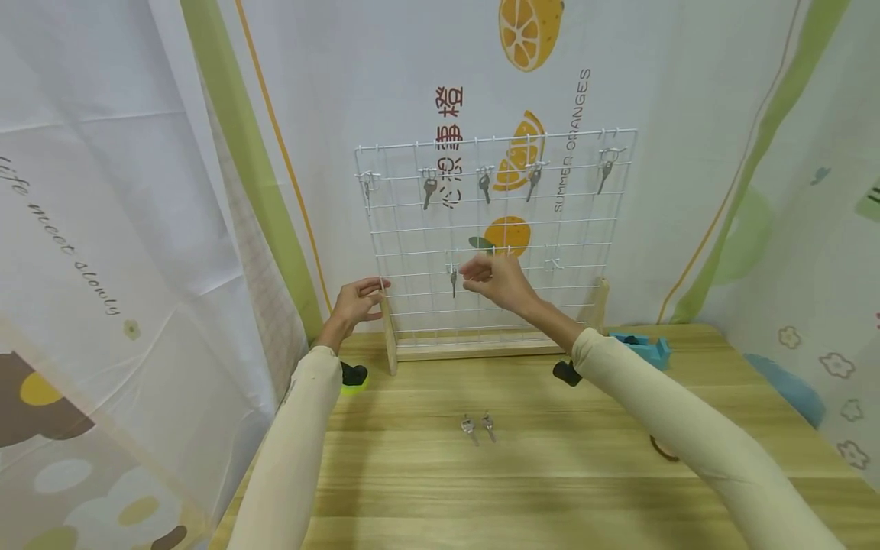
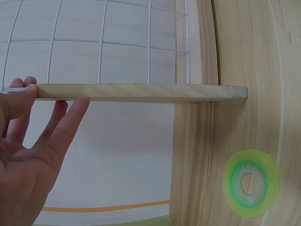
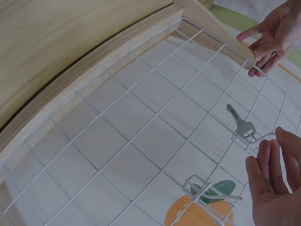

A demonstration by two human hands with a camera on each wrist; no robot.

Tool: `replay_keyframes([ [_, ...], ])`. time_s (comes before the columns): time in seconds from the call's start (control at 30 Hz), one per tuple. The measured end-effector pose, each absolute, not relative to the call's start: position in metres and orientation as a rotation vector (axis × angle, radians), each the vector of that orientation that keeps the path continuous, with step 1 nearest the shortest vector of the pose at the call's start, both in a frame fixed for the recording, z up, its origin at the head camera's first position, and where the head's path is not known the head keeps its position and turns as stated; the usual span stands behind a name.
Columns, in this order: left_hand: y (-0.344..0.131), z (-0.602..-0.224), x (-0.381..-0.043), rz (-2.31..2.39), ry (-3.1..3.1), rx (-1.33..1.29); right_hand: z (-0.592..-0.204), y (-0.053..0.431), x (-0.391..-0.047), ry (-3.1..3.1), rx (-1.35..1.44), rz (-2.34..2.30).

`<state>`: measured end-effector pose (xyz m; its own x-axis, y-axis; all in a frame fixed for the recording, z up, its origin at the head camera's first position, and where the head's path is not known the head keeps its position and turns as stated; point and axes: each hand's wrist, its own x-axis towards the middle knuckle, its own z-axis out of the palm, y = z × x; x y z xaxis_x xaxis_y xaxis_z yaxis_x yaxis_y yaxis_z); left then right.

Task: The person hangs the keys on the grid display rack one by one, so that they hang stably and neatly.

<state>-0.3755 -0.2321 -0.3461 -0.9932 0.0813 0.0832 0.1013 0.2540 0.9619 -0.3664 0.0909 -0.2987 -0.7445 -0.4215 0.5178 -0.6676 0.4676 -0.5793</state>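
A white wire grid rack (image 1: 419, 229) stands in a wooden base. My left hand (image 1: 356, 302) grips the rack's left wooden upright (image 2: 141, 91), thumb on one side and fingers on the other. On a lower hook hangs a key (image 3: 243, 126), blade hanging down in the head view. My right hand (image 1: 502, 283) is just right of this key, fingers bent and thumb tip right at the hook's end in the right wrist view; nothing shows held in it. Beside it a bare hook (image 3: 211, 192) juts from the grid. Two keys (image 1: 469, 428) lie on the table.
Several more keys (image 1: 429, 191) hang along the top row. Another hook (image 1: 554, 263) sits lower right. A blue tape dispenser (image 1: 642, 351) stands behind my right arm; a yellow-green ring (image 2: 227, 183) lies by the left upright. A printed curtain (image 1: 309, 92) hangs behind.
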Motion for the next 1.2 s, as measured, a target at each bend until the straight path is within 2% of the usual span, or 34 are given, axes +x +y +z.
replay_keyframes([
  [0.2,-0.232,-0.344,-0.374,-1.919,-2.481,-0.173,-0.31,0.096,-0.349,-2.448,0.979,1.104],
  [0.5,-0.226,-0.321,-0.357,-1.979,-2.506,-0.119,-0.337,0.104,-0.331,-2.482,1.061,1.114],
  [0.93,-0.232,-0.343,-0.377,-1.917,-2.48,-0.157,-0.385,0.115,-0.312,-2.578,1.294,1.067],
  [1.2,-0.231,-0.346,-0.378,-1.916,-2.475,-0.139,-0.424,0.117,-0.3,-2.654,1.311,1.047],
])
